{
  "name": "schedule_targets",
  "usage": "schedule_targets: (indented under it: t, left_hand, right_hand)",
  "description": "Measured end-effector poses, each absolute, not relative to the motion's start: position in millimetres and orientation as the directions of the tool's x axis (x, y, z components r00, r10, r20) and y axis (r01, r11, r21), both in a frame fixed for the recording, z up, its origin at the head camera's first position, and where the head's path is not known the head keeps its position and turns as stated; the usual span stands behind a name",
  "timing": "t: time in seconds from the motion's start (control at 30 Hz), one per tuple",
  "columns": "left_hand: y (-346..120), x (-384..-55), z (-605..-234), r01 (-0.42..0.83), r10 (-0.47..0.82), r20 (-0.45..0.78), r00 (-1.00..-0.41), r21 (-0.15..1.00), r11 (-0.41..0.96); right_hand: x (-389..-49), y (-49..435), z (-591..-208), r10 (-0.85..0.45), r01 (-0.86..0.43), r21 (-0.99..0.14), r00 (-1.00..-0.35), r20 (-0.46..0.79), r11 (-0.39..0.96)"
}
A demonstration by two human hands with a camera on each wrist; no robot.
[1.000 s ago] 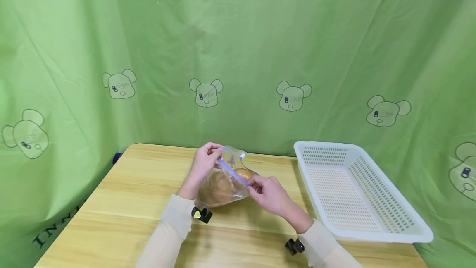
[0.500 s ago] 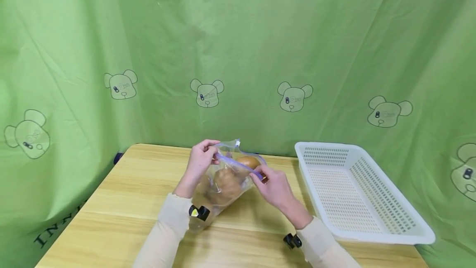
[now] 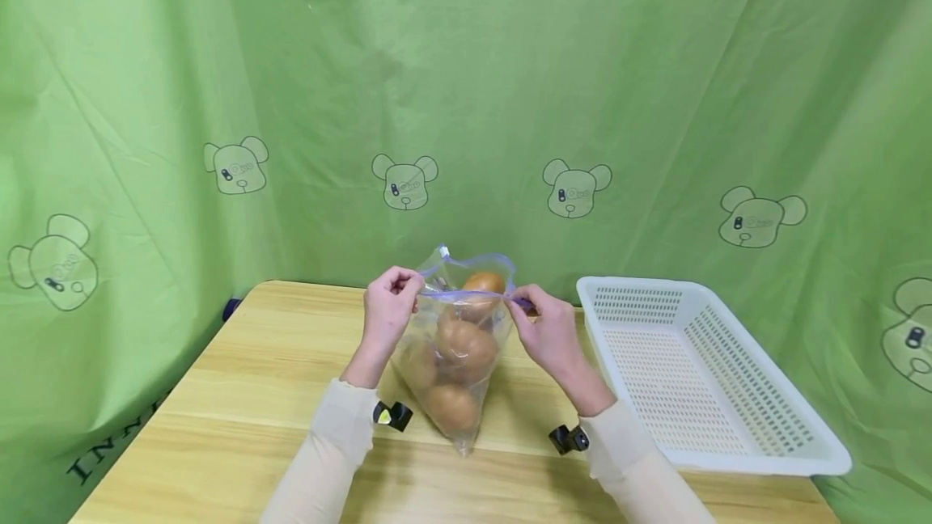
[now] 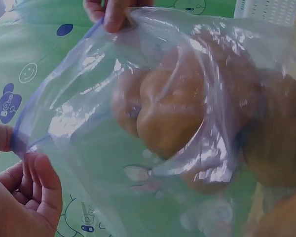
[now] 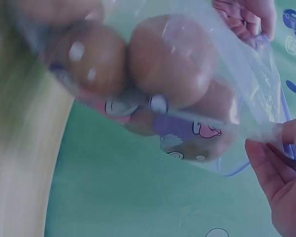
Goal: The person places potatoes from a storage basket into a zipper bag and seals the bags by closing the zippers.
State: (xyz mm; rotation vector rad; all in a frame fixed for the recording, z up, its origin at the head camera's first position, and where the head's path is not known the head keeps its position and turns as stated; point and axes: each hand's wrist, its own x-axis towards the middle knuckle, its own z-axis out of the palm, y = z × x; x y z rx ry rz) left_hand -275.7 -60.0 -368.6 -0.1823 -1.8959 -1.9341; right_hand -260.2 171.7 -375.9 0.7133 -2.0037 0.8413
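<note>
A clear zip bag (image 3: 417, 334) with a purple zip strip and a white slider (image 3: 444, 252) hangs upright in front of me. Its mouth is spread apart. Several round brown pieces that look like bread rolls (image 3: 467, 346) are stacked inside; one (image 3: 484, 284) sits up near the mouth. My left hand (image 3: 388, 310) pinches the left end of the near rim, while my right hand (image 3: 551, 334) pinches the right end. In the left wrist view, the film (image 4: 84, 123) stretches between both hands. Cartoon prints show on the bag in the right wrist view.
A white perforated plastic basket (image 3: 632, 419) stands on the right part of the wooden table (image 3: 277, 378). Behind the table hangs a green curtain (image 3: 480, 103) with bear prints. A small black device (image 3: 393, 416) is worn at each wrist.
Both hands have lifted the bag's rim and moved farther apart. The bag went from slumped on its side to hanging upright, and its contents slid toward the bottom.
</note>
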Motion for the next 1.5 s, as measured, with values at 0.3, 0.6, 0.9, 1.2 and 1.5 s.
schedule_targets:
  t: [0.3,0.6,0.9,1.2,1.5]
  left_hand:
    - [-63.6,-281.1,-368.7,0.474,-0.251,0.499,-0.829,0.867,0.156]
    - [-70.7,-296.0,-377.4,0.342,-0.233,0.346,-0.909,0.938,0.056]
    - [-72.1,-299.8,-381.4,0.260,-0.079,0.251,-0.965,0.955,-0.144]
    - [-65.9,-294.5,-390.1,0.305,-0.116,0.288,-0.951,0.937,-0.169]
    - [-66.9,-279.7,-396.0,0.361,-0.197,0.315,-0.928,0.892,-0.274]
  right_hand:
    - [-266.7,175.5,-362.1,-0.004,-0.701,-0.561,-0.626,0.780,0.441]
    - [-266.7,186.7,-356.7,0.002,-0.620,-0.764,-0.776,0.630,0.179]
    - [-270.5,201.2,-357.4,0.050,-0.527,-0.849,-0.848,0.528,0.032]
    - [-277.3,208.8,-371.1,0.087,-0.440,-0.898,-0.895,0.437,-0.009]
    - [-268.2,211.6,-371.0,0.126,-0.479,-0.859,-0.855,0.503,0.182]
